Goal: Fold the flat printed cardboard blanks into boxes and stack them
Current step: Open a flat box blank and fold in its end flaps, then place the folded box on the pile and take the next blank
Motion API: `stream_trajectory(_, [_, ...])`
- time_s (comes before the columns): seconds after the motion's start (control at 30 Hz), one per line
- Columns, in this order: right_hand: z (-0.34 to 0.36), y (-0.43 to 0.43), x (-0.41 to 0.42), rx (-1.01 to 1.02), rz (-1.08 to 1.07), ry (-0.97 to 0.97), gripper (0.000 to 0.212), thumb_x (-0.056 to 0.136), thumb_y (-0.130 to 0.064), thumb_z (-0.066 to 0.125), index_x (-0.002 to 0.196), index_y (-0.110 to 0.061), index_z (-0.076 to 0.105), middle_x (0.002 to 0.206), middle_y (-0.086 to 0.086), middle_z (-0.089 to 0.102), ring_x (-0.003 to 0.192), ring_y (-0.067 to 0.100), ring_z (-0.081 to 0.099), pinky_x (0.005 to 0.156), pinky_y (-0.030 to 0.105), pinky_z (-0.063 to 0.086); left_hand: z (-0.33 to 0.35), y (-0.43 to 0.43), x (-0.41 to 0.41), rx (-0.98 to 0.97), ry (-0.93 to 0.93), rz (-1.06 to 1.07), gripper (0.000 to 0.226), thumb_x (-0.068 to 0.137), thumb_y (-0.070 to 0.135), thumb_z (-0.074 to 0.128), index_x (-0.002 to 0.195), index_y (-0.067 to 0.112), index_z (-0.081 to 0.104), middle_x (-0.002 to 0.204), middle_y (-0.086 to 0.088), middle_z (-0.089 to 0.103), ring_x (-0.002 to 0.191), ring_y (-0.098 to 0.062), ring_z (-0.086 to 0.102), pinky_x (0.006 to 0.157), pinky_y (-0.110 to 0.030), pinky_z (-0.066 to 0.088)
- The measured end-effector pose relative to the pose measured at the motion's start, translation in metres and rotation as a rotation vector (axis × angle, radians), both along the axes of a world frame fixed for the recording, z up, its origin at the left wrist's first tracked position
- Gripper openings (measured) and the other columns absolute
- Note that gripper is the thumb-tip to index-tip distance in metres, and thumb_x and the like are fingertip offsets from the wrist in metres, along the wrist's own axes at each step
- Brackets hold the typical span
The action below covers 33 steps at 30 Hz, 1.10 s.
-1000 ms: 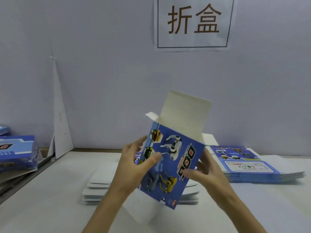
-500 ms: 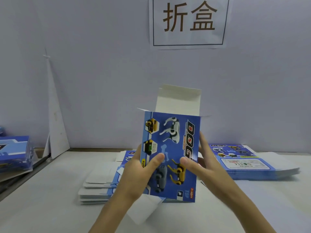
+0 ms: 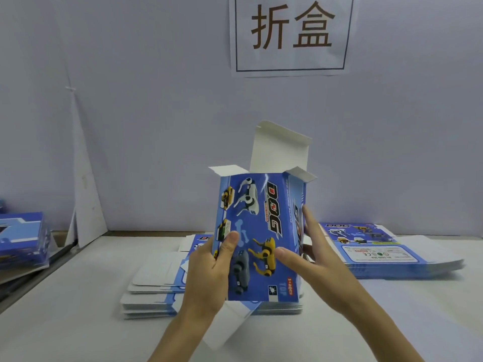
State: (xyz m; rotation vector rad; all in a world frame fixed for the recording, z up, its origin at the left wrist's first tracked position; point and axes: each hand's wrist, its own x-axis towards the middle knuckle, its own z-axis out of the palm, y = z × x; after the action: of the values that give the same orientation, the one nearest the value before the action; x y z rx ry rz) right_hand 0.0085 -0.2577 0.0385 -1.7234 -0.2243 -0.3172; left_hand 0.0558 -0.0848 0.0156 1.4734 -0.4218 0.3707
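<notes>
I hold a blue printed box (image 3: 261, 231) upright above the table, opened into a sleeve, its white top flaps standing up and a bottom flap hanging down. My left hand (image 3: 209, 273) grips its left edge, thumb on the printed front. My right hand (image 3: 308, 254) holds the right side, thumb on the front and fingers laid along the side panel. A pile of flat blanks (image 3: 154, 291) lies on the table right behind the box. A second pile of flat blanks (image 3: 379, 252) lies at the right.
Folded blue boxes (image 3: 21, 239) sit stacked at the far left beyond a table edge. The white table (image 3: 78, 330) meets a grey wall with a paper sign (image 3: 291, 35). A white card (image 3: 86, 194) leans on the wall at the left.
The box has turned from tilted and flat to upright and has opened into a sleeve, showing its right side panel. My right fingers have moved onto that side.
</notes>
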Motion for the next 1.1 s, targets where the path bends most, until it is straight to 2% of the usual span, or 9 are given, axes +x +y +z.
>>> stream_trajectory(0.1, [-0.001, 0.001, 0.001, -0.043, -0.029, -0.010, 0.101, 0.058, -0.062, 0.073, 0.137, -0.062, 0.010, 0.141, -0.021, 0.037, 0.120, 0.008, 0.054, 0.086, 0.035, 0.057, -0.001, 0.000, -0.001, -0.006, -0.023, -0.009, 0.039, 0.072, 0.058, 0.056, 0.091, 0.025, 0.065, 0.080, -0.001, 0.073, 0.076, -0.021, 0.070, 0.060, -0.029, 0.057])
stream_trajectory(0.2, [-0.003, 0.005, 0.001, -0.052, -0.080, -0.008, 0.115, 0.055, -0.066, 0.074, 0.147, -0.049, 0.008, 0.148, -0.012, 0.034, 0.127, 0.014, 0.048, 0.091, 0.035, 0.055, -0.003, 0.001, 0.002, 0.009, -0.012, 0.012, 0.037, 0.076, 0.055, 0.052, 0.084, 0.022, 0.067, 0.074, -0.010, 0.069, 0.073, -0.034, 0.066, 0.064, -0.045, 0.058])
stream_trajectory(0.3, [-0.007, 0.010, 0.001, -0.043, -0.088, 0.007, 0.118, 0.052, -0.059, 0.073, 0.148, -0.046, 0.005, 0.146, -0.011, 0.036, 0.126, 0.016, 0.050, 0.091, 0.039, 0.055, 0.000, 0.001, -0.002, 0.063, -0.072, -0.016, 0.038, 0.074, 0.056, 0.049, 0.084, 0.023, 0.065, 0.061, 0.007, 0.066, 0.059, -0.011, 0.064, 0.055, -0.021, 0.054])
stream_trajectory(0.5, [-0.010, 0.001, 0.006, 0.253, 0.104, 0.004, 0.075, 0.060, -0.029, 0.085, 0.124, -0.047, 0.048, 0.116, -0.009, 0.067, 0.099, 0.020, 0.070, 0.067, 0.030, 0.059, 0.007, 0.036, 0.019, 0.215, 0.076, -0.341, 0.072, 0.073, 0.051, 0.072, 0.138, 0.040, 0.043, 0.129, 0.010, 0.060, 0.118, -0.010, 0.057, 0.092, -0.026, 0.050])
stream_trajectory(0.6, [-0.009, 0.006, 0.007, 0.306, 0.170, 0.045, 0.086, 0.045, -0.044, 0.090, 0.121, -0.046, 0.050, 0.111, -0.012, 0.069, 0.098, 0.020, 0.070, 0.067, 0.031, 0.059, 0.012, 0.055, 0.021, 0.233, 0.131, -0.457, 0.074, 0.071, 0.050, 0.068, 0.139, 0.040, 0.042, 0.130, 0.008, 0.060, 0.116, -0.012, 0.059, 0.090, -0.027, 0.052])
stream_trajectory(0.73, [-0.010, 0.021, 0.020, 0.341, 0.147, 0.153, 0.075, 0.052, -0.066, 0.080, 0.120, -0.052, 0.050, 0.111, -0.014, 0.068, 0.101, 0.018, 0.066, 0.090, 0.044, 0.050, 0.016, 0.076, 0.025, 0.017, 0.238, -0.414, 0.044, 0.071, 0.047, 0.069, 0.106, 0.022, 0.071, 0.109, -0.001, 0.071, 0.102, -0.017, 0.067, 0.084, -0.034, 0.055])
stream_trajectory(0.8, [-0.022, 0.027, 0.016, 0.295, 0.107, 0.189, 0.030, 0.090, -0.043, 0.058, 0.120, -0.039, 0.054, 0.119, -0.006, 0.064, 0.105, 0.020, 0.060, 0.100, 0.045, 0.040, 0.018, 0.090, 0.030, -0.065, 0.348, -0.254, 0.052, 0.065, 0.051, 0.077, 0.105, 0.019, 0.070, 0.110, -0.005, 0.070, 0.101, -0.023, 0.067, 0.089, -0.047, 0.054])
stream_trajectory(0.9, [-0.044, 0.034, 0.024, -0.085, 0.085, 0.216, 0.027, 0.091, -0.030, 0.059, 0.117, -0.038, 0.056, 0.129, -0.008, 0.058, 0.114, 0.009, 0.055, 0.099, 0.030, 0.038, 0.033, 0.121, 0.044, -0.322, 0.415, -0.012, 0.046, 0.072, 0.046, 0.071, 0.110, 0.020, 0.067, 0.110, -0.008, 0.070, 0.091, -0.028, 0.068, 0.075, -0.044, 0.058])
stream_trajectory(1.1, [-0.058, 0.047, 0.037, -0.649, 0.107, 0.188, 0.040, 0.092, -0.037, 0.059, 0.122, -0.051, 0.038, 0.134, -0.019, 0.040, 0.120, 0.002, 0.039, 0.098, 0.017, 0.031, 0.107, 0.209, 0.082, -1.095, -0.036, 0.118, 0.066, 0.091, 0.052, 0.052, 0.147, 0.023, 0.032, 0.147, -0.007, 0.039, 0.135, -0.026, 0.038, 0.110, -0.047, 0.033])
